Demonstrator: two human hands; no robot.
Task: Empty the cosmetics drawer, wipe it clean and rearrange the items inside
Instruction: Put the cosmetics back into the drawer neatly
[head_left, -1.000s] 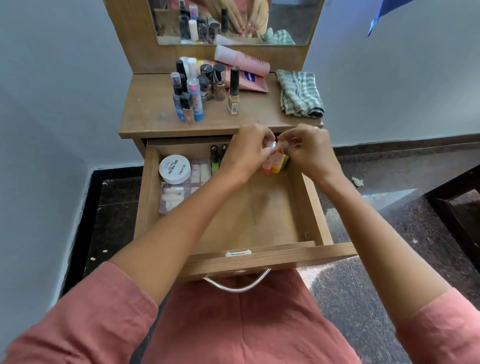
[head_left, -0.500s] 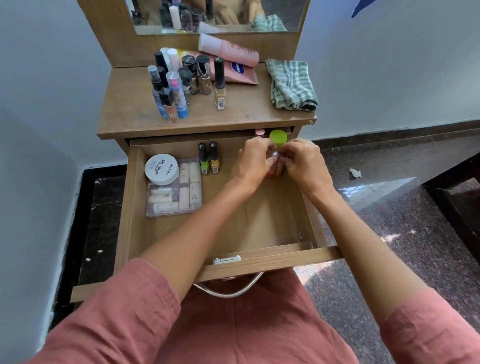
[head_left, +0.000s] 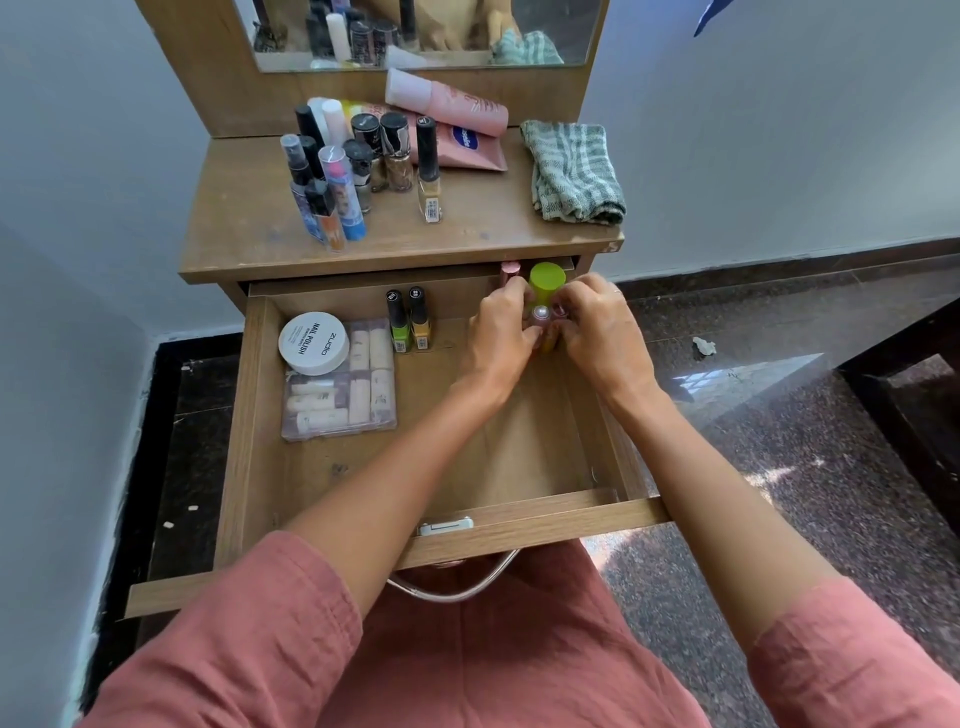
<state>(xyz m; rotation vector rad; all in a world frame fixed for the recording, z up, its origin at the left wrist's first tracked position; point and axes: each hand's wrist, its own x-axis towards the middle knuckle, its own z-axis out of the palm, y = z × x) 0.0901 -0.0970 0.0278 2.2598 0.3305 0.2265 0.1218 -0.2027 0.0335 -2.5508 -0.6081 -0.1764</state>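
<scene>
The wooden drawer is pulled out below the dresser top. At its back right corner my left hand and my right hand close from both sides round a cluster of small upright tubes, one with a lime-green cap. Two nail polish bottles stand at the drawer's back wall. A white round jar sits on a clear plastic box of small tubes at the back left.
On the dresser top stand several bottles, pink tubes lie behind them, and a folded green checked cloth lies at the right. A mirror rises behind. The drawer's metal handle hangs over my lap.
Both hands have carried the cluster of tubes from the drawer's middle right back into the far right corner and lowered it there. The camera has tilted down slightly.
</scene>
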